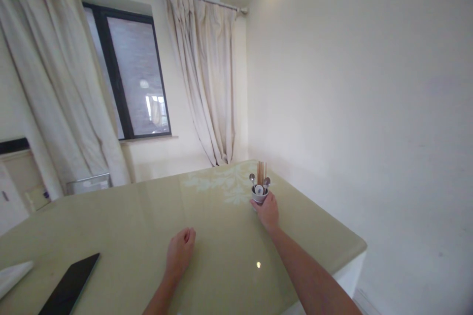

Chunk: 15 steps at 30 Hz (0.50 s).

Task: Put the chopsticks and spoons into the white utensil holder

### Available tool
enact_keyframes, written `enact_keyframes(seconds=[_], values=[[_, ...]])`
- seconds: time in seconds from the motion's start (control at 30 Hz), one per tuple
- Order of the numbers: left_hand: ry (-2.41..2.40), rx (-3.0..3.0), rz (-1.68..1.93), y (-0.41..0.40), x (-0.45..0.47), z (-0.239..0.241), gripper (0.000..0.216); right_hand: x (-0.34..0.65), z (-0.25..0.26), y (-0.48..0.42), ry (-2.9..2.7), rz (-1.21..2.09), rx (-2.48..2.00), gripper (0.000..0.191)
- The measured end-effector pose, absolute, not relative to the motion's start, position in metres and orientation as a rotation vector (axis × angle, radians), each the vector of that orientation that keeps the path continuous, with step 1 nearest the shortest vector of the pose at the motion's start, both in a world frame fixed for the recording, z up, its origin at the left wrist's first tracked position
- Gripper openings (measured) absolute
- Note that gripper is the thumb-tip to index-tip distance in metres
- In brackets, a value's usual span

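Near the far right corner of the table, my right hand (268, 210) is wrapped round a small grey utensil cup (259, 198). Wooden chopsticks (260, 172) stand upright in the cup. Two metal spoons (266, 182) lean out on either side of them, and a white ceramic spoon (259, 190) with a dark mark shows at the front. My left hand (180, 251) rests in a loose fist at the middle of the table, apart from the cup, and nothing shows in its curled fingers.
The pale green table (129, 226) has a glossy top and meets the white wall (354, 108) on the right. A dark tablet-like slab (70, 283) and a white object (15, 275) lie at the left. Curtains (207, 74) hang beside a window (138, 74) behind.
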State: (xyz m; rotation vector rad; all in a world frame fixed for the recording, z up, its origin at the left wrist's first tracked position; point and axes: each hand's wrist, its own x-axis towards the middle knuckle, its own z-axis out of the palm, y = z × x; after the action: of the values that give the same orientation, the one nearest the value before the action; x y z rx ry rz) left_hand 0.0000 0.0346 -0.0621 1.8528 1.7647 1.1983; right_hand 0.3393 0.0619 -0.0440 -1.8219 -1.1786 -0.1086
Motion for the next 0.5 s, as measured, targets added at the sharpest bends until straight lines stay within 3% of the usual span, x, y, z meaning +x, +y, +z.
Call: enact_keyframes(seconds=[0.1, 0.23, 0.3, 0.4, 0.5], values=[[1.768, 1.83, 1.197, 0.034, 0.0, -0.062, 0.046, 0.337, -0.048, 0.063, -1.169, -0.104, -1.803, 0.072], [1.78, 1.814, 1.201, 0.034, -0.001, -0.064, 0.048, 0.335, -0.049, 0.057, -1.049, -0.159, -1.774, 0.115], [1.784, 1.813, 1.202, 0.034, -0.002, -0.065, 0.048, 0.333, -0.051, 0.049, -0.933, -0.245, -1.711, 0.125], [1.786, 1.823, 1.196, 0.036, -0.003, -0.068, 0.045, 0.325, -0.057, 0.035, -0.976, -0.358, -1.53, 0.105], [1.808, 1.836, 1.176, 0.036, -0.003, -0.069, 0.043, 0.306, -0.06, 0.023, -1.414, -0.374, -1.262, 0.075]])
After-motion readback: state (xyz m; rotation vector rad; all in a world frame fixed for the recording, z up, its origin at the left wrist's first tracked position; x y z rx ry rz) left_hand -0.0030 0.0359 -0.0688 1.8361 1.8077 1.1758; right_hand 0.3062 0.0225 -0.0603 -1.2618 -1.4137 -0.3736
